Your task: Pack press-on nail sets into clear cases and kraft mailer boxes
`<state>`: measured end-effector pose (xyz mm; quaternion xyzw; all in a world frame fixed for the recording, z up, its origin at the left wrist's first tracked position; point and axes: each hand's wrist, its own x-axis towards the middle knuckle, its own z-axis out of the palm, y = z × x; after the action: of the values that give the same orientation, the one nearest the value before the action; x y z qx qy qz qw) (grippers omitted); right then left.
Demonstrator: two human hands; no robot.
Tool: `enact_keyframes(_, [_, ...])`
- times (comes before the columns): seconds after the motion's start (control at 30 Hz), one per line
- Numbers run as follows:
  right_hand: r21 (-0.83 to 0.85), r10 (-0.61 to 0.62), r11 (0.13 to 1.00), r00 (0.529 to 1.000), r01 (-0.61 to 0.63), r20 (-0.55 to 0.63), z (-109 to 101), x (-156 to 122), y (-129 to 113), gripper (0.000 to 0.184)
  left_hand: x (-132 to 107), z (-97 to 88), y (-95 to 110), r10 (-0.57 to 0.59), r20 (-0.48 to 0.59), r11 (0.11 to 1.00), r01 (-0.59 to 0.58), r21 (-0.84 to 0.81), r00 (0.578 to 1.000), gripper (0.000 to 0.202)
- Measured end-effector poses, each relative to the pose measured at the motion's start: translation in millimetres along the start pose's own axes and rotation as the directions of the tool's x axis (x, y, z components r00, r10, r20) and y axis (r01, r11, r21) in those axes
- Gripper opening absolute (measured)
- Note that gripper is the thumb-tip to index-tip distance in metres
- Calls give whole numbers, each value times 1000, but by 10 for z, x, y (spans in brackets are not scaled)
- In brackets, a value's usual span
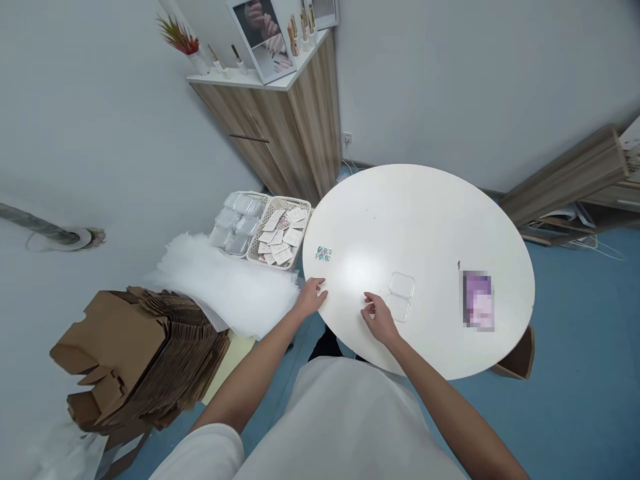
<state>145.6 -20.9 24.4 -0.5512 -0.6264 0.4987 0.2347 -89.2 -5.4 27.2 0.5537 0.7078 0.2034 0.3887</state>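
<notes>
My left hand [312, 296] is at the left edge of the white round table [415, 200], thumb and index finger apart with nothing seen between them. Just beyond it lies a small cluster of teal and pale press-on nails [324, 253]. My right hand [379, 319] is over the near part of the table, its fingers loosely bent and a little apart; I see nothing in them. Close to its right lies a clear plastic case [401, 297], unfolded flat into two halves.
A pixelated purple item [479, 301] lies on the table's right side. Left of the table stand a basket of printed cards [281, 233], a basket of clear cases [239, 222], white foam sheets [230, 287] and stacked brown cardboard [150, 353]. A wooden cabinet [300, 127] stands behind.
</notes>
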Motion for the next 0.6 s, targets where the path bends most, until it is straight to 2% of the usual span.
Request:
enact_keyframes(0.13, [-160,48,986,998,-41,38,209,456,-140,43,410,-429,-61,24,74,973,-40,227,997,42])
enact_keyframes(0.23, [-250,70,966,997,-61,28,359,800,-266,46,713,-583,-41,50,131,933,-93,347,990,44])
enact_keyframes(0.43, [-365,126,923,992,-125,-22,611,1307,-467,54,1185,-614,11,13,259,851,-147,504,966,50])
enact_keyframes(0.6, [-425,156,890,986,-162,-51,772,1558,-519,60,1365,-583,8,-5,344,833,-186,521,939,59])
